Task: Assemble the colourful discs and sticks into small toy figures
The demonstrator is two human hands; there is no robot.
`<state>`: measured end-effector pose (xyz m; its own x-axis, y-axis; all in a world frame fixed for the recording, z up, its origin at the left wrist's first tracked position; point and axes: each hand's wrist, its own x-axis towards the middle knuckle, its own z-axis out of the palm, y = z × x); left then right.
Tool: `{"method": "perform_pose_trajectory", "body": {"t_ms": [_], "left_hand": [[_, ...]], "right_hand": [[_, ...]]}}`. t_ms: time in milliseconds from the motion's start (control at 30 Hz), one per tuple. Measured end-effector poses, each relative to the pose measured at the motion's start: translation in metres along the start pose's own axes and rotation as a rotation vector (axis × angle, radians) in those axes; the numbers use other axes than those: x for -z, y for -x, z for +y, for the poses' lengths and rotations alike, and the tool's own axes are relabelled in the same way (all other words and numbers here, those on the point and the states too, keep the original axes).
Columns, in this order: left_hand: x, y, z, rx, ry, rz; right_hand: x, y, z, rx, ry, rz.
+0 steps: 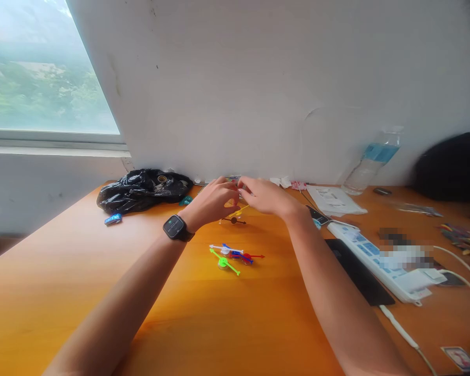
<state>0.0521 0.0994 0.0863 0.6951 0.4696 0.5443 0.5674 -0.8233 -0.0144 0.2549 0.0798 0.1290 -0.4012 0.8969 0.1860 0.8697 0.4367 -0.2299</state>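
My left hand (214,201), with a black smartwatch (175,226) on its wrist, reaches to the far middle of the desk. Its fingers are curled. Opposite it, my right hand (265,195) bends its fingers in a pinch, and the fingertips of both hands nearly meet. Whatever sits between them is too small to make out. Just below the fingers lie a yellow arrow spinner (238,211), partly covered, and a black arrow spinner (233,221). Closer to me, white (224,250), blue (237,255), red (249,257) and green (223,262) arrow spinners lie bunched together, some overlapping.
A black plastic bag (141,190) and a small blue packet (113,219) lie at the left. On the right are a power strip (370,256), a black tablet-like slab (356,271), cables, a paper sheet (336,200) and a tilted clear bottle (372,162). A wall closes the back.
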Motion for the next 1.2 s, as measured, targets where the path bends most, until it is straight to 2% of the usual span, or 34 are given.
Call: {"method": "perform_pose_trajectory", "body": {"t_ms": [167,267,333,367,500,633,800,1200], "left_hand": [[0.003,0.001,-0.002,0.015,-0.003,-0.003],[0.01,0.002,-0.003,0.038,0.004,0.034],[0.017,0.003,-0.003,0.05,-0.004,0.101],[0.02,0.003,-0.003,0.054,-0.011,0.139],[0.024,0.003,0.0,0.036,-0.064,0.218],[0.017,0.0,0.005,-0.011,-0.125,0.199],[0.007,0.0,0.006,-0.033,-0.18,0.146],[-0.001,0.001,0.005,-0.031,-0.183,0.065]], "right_hand": [[-0.001,-0.001,0.004,0.048,-0.078,-0.145],[-0.001,-0.001,0.004,0.102,-0.11,-0.055],[-0.002,-0.002,0.004,0.106,-0.124,0.05],[-0.003,-0.002,0.004,0.097,-0.12,0.057],[-0.005,-0.002,0.007,0.049,-0.098,-0.103],[-0.001,-0.001,0.009,0.047,-0.144,-0.072],[0.006,0.0,0.017,-0.001,-0.115,-0.207],[0.006,-0.003,0.023,0.015,-0.133,-0.211]]}}
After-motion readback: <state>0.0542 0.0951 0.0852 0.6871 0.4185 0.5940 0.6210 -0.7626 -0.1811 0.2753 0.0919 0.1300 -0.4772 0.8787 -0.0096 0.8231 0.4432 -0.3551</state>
